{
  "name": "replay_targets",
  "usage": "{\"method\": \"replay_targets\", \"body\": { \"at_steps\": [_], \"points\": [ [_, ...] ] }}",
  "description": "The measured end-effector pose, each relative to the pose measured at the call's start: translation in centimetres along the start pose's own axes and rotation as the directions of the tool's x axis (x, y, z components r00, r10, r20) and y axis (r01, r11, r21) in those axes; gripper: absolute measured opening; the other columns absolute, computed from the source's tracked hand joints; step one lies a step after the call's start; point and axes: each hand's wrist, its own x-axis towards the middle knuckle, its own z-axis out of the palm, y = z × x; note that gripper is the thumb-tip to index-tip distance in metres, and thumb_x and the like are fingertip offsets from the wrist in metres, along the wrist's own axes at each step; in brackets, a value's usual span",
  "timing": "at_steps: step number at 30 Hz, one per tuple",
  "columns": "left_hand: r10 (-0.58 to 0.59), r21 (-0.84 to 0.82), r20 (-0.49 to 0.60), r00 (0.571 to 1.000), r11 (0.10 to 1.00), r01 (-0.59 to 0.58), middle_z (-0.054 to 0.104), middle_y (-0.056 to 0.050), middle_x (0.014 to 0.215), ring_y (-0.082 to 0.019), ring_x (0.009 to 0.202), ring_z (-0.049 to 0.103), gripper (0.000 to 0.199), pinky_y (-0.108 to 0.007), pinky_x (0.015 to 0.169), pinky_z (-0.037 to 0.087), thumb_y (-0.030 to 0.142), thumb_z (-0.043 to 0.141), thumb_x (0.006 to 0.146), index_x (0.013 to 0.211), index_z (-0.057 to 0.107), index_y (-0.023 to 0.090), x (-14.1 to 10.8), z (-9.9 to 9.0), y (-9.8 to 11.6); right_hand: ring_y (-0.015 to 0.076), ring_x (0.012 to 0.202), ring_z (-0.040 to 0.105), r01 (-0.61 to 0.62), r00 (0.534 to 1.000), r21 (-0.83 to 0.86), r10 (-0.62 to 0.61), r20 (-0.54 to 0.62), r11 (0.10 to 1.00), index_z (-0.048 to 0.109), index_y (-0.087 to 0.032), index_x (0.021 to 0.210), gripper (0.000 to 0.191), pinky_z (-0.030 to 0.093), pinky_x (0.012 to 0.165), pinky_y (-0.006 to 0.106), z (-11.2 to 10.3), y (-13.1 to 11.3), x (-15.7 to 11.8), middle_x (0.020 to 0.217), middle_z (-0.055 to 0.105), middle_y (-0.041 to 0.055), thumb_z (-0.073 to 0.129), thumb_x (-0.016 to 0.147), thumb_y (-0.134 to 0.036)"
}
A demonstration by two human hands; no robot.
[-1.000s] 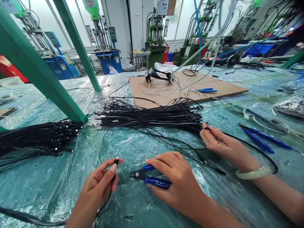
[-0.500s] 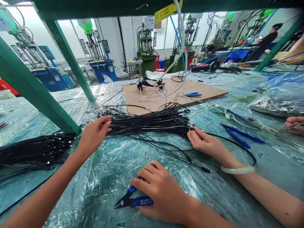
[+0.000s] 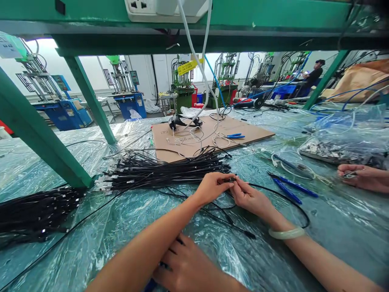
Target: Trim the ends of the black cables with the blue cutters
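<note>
Work looks partway along, as far as you can judge: one small black cable end [image 3: 231, 179] is pinched between the thumb and forefinger of your left hand [image 3: 212, 187], where the fingertips of one co-worker's bangled hand [image 3: 251, 201] meet yours. Your right hand [image 3: 187, 265] lies beneath your left arm [image 3: 158, 234], fingers bent; one blue sliver [image 3: 150, 286] shows beside it, but you cannot tell whether it grips anything. Two bundles of thin black cables, too many to count singly, rest on the plastic-covered surface [image 3: 118, 227]: one near bundle [image 3: 170, 172] just beyond your left hand, and one far bundle [image 3: 36, 211] well to its left. Which is done and which is left, you cannot tell. Two blue-handled tools lie beyond your hands: one pair of pliers [image 3: 287, 191] to the right, another small tool [image 3: 234, 136] on one brown cardboard sheet [image 3: 252, 130].
</note>
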Motion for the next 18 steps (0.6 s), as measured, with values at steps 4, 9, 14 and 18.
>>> {"method": "replay_targets", "body": {
  "at_steps": [4,9,14,18],
  "points": [
    [0.054,-0.102,0.002,0.999,0.993,-0.053,0.069,-0.005,0.1,-0.019,0.086,0.066,0.02,-0.038,0.079,0.056,0.028,0.062,0.091,0.106,0.065,0.015,1.0,-0.1,-0.1,0.0169,0.073,0.055,0.019,1.0,-0.028,-0.019,-0.017,0.999,0.058,-0.022,0.088,0.01,0.038,0.067,0.032,0.5,-0.1,-0.2,0.077,0.066,-0.002,0.054,0.091,-0.03],
    [0.098,-0.244,-0.133,0.986,0.961,-0.128,0.068,-0.002,0.087,-0.015,0.074,0.064,0.015,-0.032,0.07,0.055,0.029,0.065,0.089,0.089,0.066,0.013,3.2,-0.7,1.4,0.0149,0.067,0.052,0.027,1.0,-0.058,-0.027,0.003,0.998,0.054,-0.022,0.08,0.014,0.035,0.062,0.03,0.6,-0.3,-0.3,0.065,0.059,-0.0032,0.055,0.09,-0.031],
    [0.107,-0.402,-0.406,0.908,0.871,-0.282,0.068,-0.002,0.089,-0.006,0.052,0.058,0.013,-0.019,0.051,0.048,0.025,0.05,0.095,0.093,0.059,0.016,3.5,-2.5,6.1,0.0151,0.067,0.051,0.018,1.0,-0.073,-0.019,-0.019,0.997,0.056,-0.023,0.089,0.009,0.035,0.065,0.03,0.9,-0.2,-0.4,0.067,0.059,-0.0026,0.052,0.092,-0.03],
    [0.129,-0.406,-0.667,0.734,0.762,-0.504,0.067,-0.002,0.093,-0.008,0.069,0.066,0.014,-0.022,0.072,0.054,0.024,0.038,0.1,0.095,0.05,0.021,0.0,-8.3,10.8,0.0151,0.062,0.046,0.029,0.995,-0.049,-0.033,-0.092,0.998,0.056,-0.023,0.091,0.008,0.033,0.062,0.031,0.4,-0.4,-0.6,0.066,0.056,-0.0032,0.05,0.092,-0.029]
  ]
}}
